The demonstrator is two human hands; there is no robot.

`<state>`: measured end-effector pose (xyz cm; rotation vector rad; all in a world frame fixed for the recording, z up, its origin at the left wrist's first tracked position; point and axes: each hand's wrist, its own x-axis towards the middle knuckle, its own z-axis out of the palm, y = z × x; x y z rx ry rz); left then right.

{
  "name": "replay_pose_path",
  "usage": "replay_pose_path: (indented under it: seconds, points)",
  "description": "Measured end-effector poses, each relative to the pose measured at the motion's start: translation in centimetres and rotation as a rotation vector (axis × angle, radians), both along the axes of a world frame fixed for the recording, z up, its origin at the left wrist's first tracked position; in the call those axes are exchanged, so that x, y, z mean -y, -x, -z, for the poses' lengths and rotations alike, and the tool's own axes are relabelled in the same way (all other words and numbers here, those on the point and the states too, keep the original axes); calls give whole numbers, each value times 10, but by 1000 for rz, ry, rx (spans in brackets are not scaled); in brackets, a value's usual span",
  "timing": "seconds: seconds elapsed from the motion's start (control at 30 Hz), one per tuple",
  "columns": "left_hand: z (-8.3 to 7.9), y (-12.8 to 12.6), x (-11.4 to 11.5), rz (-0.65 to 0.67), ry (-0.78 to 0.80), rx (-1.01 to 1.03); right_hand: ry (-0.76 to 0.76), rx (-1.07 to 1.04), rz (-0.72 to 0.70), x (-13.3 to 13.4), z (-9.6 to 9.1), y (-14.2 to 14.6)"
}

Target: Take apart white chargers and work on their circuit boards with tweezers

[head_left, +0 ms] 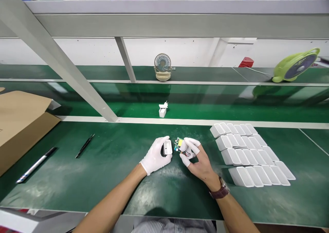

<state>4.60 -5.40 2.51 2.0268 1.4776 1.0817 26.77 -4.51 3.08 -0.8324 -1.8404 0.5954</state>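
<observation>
My left hand (156, 156), in a white glove, is closed around a small white plastic housing (168, 147) whose open end faces right. Just right of it, my right hand (196, 156) wears white finger cots and pinches a small circuit board (178, 144) with a yellow component, along with a white part under the fingers. The board's left edge points at the housing, with a narrow gap between them. My fingers cover much of the white part behind the board.
Rows of white housings (246, 157) stand at the right. Another white piece (162, 110) sits on the green belt ahead. A pen (36, 165), black tweezers (85, 146) and a cardboard box (23, 123) are at left. Fans (162, 65) stand behind, under a metal frame (77, 72).
</observation>
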Motion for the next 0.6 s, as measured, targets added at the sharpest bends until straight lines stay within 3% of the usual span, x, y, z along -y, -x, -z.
replay_pose_path:
  seconds: [0.23, 0.43, 0.6]
  points:
    - [10, 3, 2, 51, -61, -53, 141, -1, -91, 7, -1, 2]
    - [8, 2, 6, 53, -201, -171, 81, 119, -141, 13, -3, 3]
    - [3, -1, 6, 8, -191, -141, 21, 181, -153, 14, -2, 5]
